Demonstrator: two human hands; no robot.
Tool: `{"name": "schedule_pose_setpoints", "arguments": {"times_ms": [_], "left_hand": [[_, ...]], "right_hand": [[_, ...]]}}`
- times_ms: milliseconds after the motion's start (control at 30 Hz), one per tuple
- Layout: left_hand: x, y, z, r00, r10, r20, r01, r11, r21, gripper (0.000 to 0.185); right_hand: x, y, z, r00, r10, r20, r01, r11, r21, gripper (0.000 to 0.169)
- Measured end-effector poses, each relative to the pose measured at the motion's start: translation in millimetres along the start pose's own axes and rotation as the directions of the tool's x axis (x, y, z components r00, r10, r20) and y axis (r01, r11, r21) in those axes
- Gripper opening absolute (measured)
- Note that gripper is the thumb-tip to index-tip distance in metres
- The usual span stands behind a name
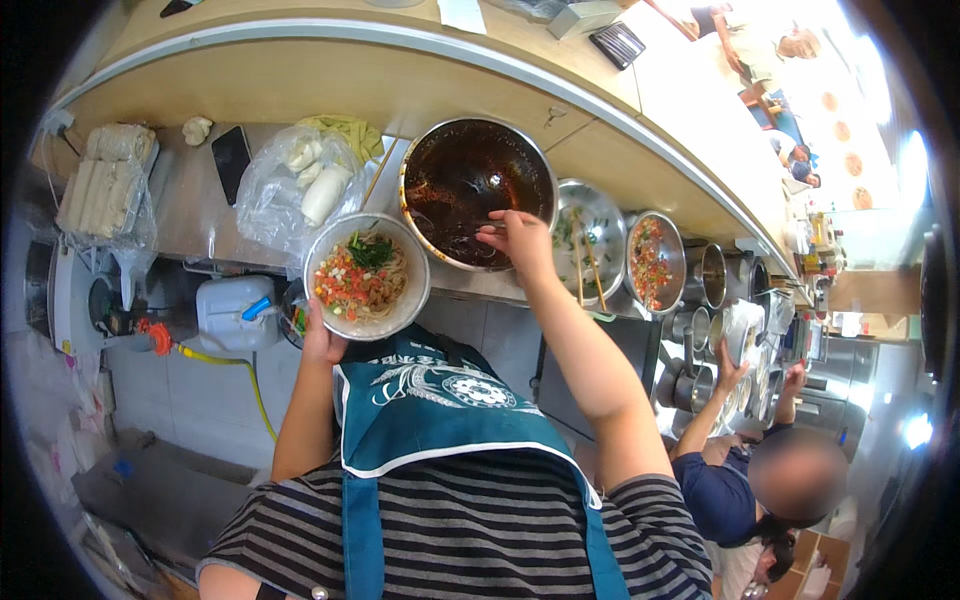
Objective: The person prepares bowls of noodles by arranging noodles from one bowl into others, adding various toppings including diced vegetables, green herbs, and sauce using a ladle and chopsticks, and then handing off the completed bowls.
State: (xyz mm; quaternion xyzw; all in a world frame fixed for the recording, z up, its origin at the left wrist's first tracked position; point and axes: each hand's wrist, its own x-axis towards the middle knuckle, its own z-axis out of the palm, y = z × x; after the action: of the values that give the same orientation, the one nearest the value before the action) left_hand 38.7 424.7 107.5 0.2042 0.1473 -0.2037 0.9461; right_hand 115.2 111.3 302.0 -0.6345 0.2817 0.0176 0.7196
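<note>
My left hand (324,339) grips the rim and side of a bowl of noodles (367,276) topped with diced vegetables, brown pieces and chopped greens. Over the near right part of a large metal basin of dark sauce (480,191), my right hand (516,236) has its fingers pinched on a thin utensil handle; its other end is hidden in the sauce. Right of the basin stands a metal bowl with green bits (589,240), a pair of wooden chopsticks (586,259) lying across it. A metal bowl of diced vegetables (655,262) is beside that.
Wrapped dough rolls (109,184), a black phone (232,165), a plastic bag with dough (304,184) and a yellow-green cloth (349,135) lie along the counter. Below are a plastic jug (236,311) and yellow hose (255,382). A co-worker (712,484) stands at right, near several pots.
</note>
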Motion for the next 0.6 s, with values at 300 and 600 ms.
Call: {"name": "schedule_pose_setpoints", "arguments": {"times_ms": [300, 600], "left_hand": [[-2, -8, -6, 0.997, -0.009, 0.079, 0.005, 0.999, 0.040, 0.066], [10, -20, -4, 0.930, -0.045, -0.364, 0.037, 0.999, -0.029, 0.070]], "right_hand": [[-18, 20, 1, 0.910, -0.367, 0.195, 0.411, 0.732, -0.543, 0.023], [-34, 13, -9, 0.749, -0.620, 0.234, 0.537, 0.361, -0.762, 0.021]]}}
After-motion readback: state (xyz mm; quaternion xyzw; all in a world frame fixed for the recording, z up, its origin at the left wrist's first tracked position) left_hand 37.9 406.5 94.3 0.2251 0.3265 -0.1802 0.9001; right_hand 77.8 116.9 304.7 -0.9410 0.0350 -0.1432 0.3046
